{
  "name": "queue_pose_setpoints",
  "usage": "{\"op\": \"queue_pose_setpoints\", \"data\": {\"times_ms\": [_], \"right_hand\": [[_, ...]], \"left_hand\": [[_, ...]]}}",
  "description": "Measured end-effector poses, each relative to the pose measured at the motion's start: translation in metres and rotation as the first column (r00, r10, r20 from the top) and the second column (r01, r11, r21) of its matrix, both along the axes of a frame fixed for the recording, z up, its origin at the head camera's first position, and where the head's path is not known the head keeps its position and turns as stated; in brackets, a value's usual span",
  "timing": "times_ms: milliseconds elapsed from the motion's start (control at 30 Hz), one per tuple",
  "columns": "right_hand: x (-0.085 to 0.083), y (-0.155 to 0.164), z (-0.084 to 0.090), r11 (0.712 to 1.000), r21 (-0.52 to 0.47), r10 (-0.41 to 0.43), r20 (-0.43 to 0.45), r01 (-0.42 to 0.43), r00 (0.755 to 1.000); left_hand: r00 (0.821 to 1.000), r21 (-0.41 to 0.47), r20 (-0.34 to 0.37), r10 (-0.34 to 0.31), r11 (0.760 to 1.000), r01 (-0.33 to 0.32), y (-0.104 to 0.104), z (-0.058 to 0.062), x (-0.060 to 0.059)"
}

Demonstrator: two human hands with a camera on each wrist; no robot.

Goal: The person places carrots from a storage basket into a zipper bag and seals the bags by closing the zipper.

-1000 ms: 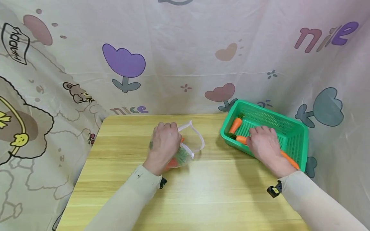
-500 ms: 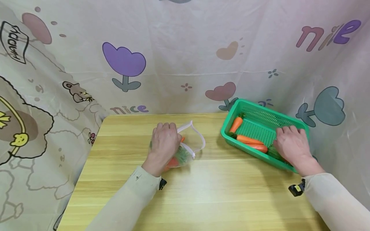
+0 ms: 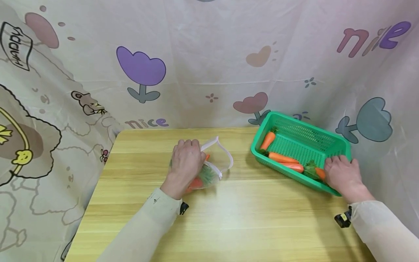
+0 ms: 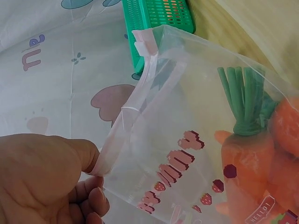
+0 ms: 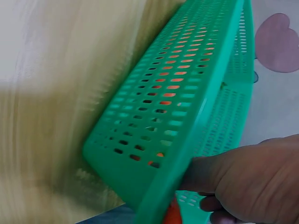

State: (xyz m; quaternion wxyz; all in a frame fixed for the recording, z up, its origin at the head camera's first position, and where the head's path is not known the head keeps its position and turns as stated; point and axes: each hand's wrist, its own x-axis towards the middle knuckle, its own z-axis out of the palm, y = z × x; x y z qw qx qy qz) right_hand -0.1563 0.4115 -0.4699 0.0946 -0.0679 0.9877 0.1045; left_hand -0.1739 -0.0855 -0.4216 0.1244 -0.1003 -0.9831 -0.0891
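1. The left hand [image 3: 186, 160] rests on a clear zip bag [image 3: 209, 169] near the middle of the wooden table [image 3: 229, 218]; the left wrist view shows its thumb and fingers [image 4: 88, 205] pinching the bag's white zipper edge [image 4: 135, 107], which holds the mouth open.
2. Inside the bag lie toy carrots [image 4: 252, 158], orange with green felt tops; the bag's film carries small pink strawberry prints.
3. The bag's open mouth faces right, toward the basket, and the two stand apart on the tabletop.
4. The right hand [image 3: 342, 174] sits at the near right corner of the green plastic basket [image 3: 327, 140], fingers curled over its rim; the right wrist view shows the fingers [image 5: 224, 175] wrapped round the perforated wall, so it grips the basket.
5. In the basket lie four toy carrots: one short carrot [image 3: 267, 140] at the far left corner, two long ones [image 3: 283, 158] side by side along the near wall, and one [image 3: 319, 172] just beside the right hand with its green top pointing left.
6. The basket stands at the table's right back corner, turned at an angle to the edge.
7. A cartoon-print cloth [image 3: 209, 65] with tulips, hearts and the word "nice" hangs behind and on both sides of the table.
8. Both arms wear pale long sleeves [image 3: 147, 222].
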Motion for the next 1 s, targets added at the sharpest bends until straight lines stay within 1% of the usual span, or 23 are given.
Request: {"op": "queue_pose_setpoints", "data": {"times_ms": [133, 300, 433, 533, 633, 733, 933, 1000], "right_hand": [[0.000, 0.003, -0.005, 1.000, 0.012, 0.016, -0.002, -0.016, 1.000], [-0.003, 0.007, -0.012, 0.999, 0.026, 0.021, -0.047, -0.019, 0.999], [-0.004, 0.014, -0.018, 0.999, 0.032, -0.006, -0.084, 0.009, 0.996], [-0.005, 0.019, -0.020, 0.999, 0.012, -0.043, -0.113, 0.045, 0.993], [-0.006, 0.020, -0.018, 0.998, -0.026, -0.060, -0.168, 0.057, 0.984], [-0.009, 0.016, -0.013, 0.998, -0.051, -0.048, -0.213, 0.038, 0.976], [-0.021, 0.003, 0.000, 0.999, -0.040, -0.031, -0.237, 0.022, 0.971], [-0.026, -0.002, 0.004, 0.999, -0.040, -0.030, -0.256, 0.021, 0.966]], "left_hand": [[1.000, -0.007, -0.005, -0.005, 1.000, 0.005, -0.002, 0.000, 0.000], [1.000, 0.002, 0.018, -0.005, 1.000, 0.005, -0.002, 0.000, -0.001], [0.999, 0.003, 0.037, -0.003, 1.000, 0.003, -0.002, -0.001, -0.001], [0.998, 0.004, 0.056, -0.005, 1.000, 0.005, -0.002, -0.001, -0.001], [0.998, 0.009, 0.067, -0.007, 1.000, 0.006, -0.001, 0.000, -0.002], [0.997, 0.013, 0.076, -0.001, 1.000, 0.000, -0.002, 0.000, -0.002], [0.996, 0.026, 0.091, 0.004, 1.000, -0.006, -0.002, 0.000, -0.001], [0.995, 0.031, 0.096, 0.003, 1.000, -0.006, -0.002, 0.000, -0.001]]}}
